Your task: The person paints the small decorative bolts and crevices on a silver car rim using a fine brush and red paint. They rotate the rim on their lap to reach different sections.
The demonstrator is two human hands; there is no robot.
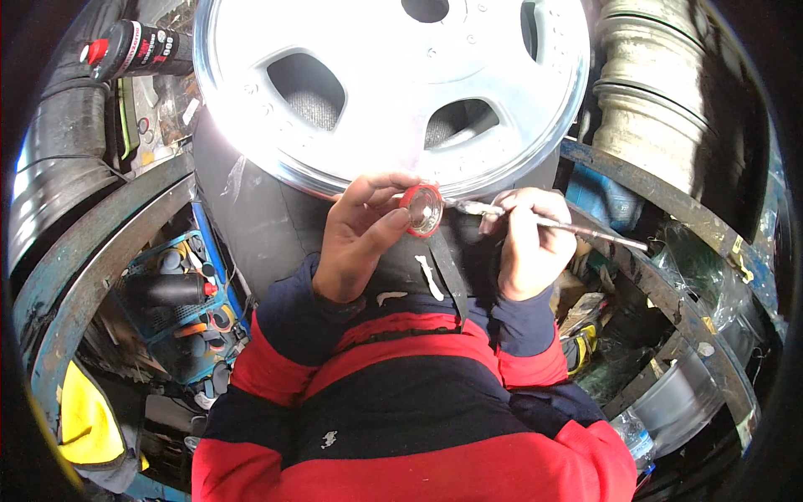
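My left hand (355, 243) pinches a small, round, red-rimmed cap (425, 211) between thumb and fingers. The cap is tilted so that its shiny inside shows. In my right hand (535, 243) is a thin paintbrush (598, 234), its dark handle sticking out to the right. White smears coat the brush's front part, and its tip reaches the right edge of the cap; whether they touch I cannot tell. Just beyond both hands lies a large silver alloy wheel (376, 92), face up, with a glossy rim and several openings.
A black bottle with a red cap (146, 50) lies left of the wheel. Curved metal frames (100, 243) flank me on both sides. A blue basket (180, 335) holds assorted items at left, near a yellow cloth (88, 418). Stacked wheel rims (648, 100) stand far right.
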